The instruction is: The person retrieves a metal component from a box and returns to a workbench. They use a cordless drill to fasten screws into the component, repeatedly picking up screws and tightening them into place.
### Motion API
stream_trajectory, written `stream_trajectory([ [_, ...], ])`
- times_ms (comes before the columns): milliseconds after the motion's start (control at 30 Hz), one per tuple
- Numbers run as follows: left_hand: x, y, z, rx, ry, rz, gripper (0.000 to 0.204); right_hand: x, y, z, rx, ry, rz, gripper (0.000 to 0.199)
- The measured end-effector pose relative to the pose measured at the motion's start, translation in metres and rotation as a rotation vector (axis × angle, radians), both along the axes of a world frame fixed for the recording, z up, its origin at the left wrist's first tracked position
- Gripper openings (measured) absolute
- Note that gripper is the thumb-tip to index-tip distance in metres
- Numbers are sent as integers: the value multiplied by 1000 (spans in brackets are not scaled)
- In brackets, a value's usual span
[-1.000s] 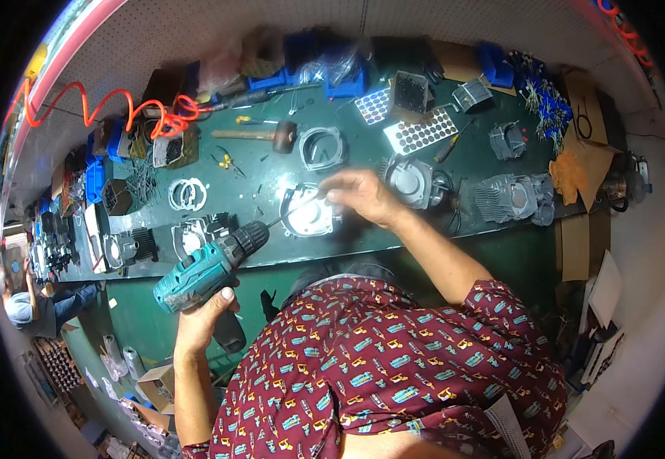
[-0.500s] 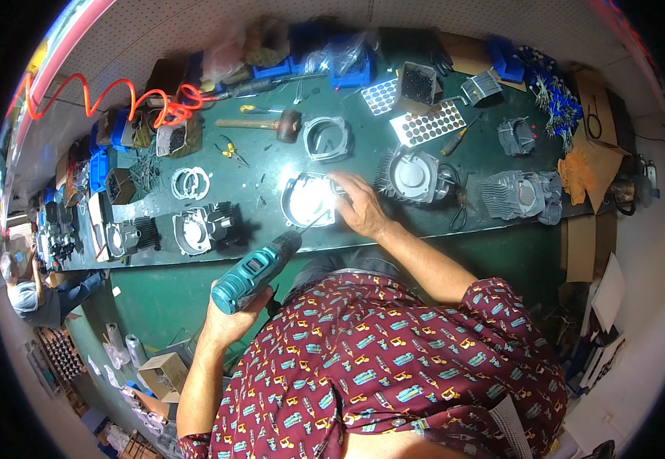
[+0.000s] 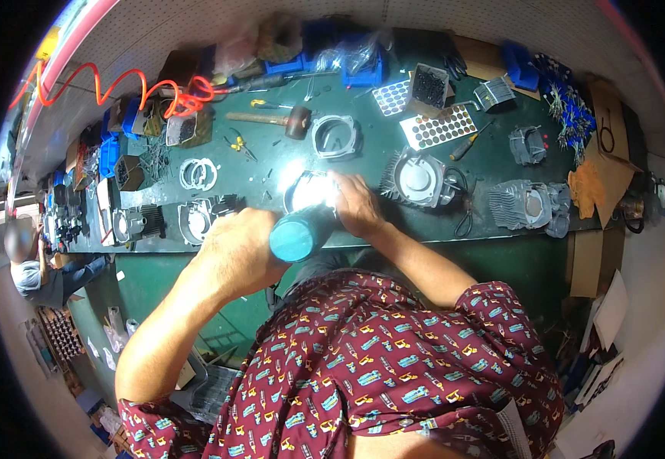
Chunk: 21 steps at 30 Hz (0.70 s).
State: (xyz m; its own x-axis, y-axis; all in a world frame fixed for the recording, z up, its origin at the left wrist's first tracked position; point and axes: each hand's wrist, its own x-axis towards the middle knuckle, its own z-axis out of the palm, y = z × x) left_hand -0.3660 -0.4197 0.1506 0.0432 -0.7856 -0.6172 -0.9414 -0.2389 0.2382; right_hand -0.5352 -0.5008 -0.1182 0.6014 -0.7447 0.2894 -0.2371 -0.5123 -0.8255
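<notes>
A teal power drill (image 3: 294, 240) is being gripped by the left hand (image 3: 244, 246), its rounded rear end being turned up toward the camera. The right hand (image 3: 357, 205) is being rested at the right edge of a metal casting (image 3: 306, 191); whether its fingers are being closed on the part cannot be told. The hands are being held apart, the drill lying between them. The casting is being lit to a glare just beyond the drill, whose tip is being hidden.

To the right of the right hand, a finned casting (image 3: 418, 179) is being supported by the green workbench (image 3: 263, 172). Beyond both hands, a ring-shaped casting (image 3: 318, 139) is being seen, with a mallet (image 3: 271, 120) farther out, beyond the left hand.
</notes>
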Motion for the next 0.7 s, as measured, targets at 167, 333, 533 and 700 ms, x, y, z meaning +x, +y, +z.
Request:
stream_trajectory([
  [167,1,-3,-5,28,-2,34,22,1,0,-9,-166,-36,23,42],
  [333,1,-3,-8,43,5,55,23,2,0,-4,-137,-20,18,42],
  [533,4,6,-17,-9,21,67,25,1,-2,-1,-135,3,23,45],
  [700,-4,29,-21,-137,64,35,23,4,7,-37,-118,159,25,49],
])
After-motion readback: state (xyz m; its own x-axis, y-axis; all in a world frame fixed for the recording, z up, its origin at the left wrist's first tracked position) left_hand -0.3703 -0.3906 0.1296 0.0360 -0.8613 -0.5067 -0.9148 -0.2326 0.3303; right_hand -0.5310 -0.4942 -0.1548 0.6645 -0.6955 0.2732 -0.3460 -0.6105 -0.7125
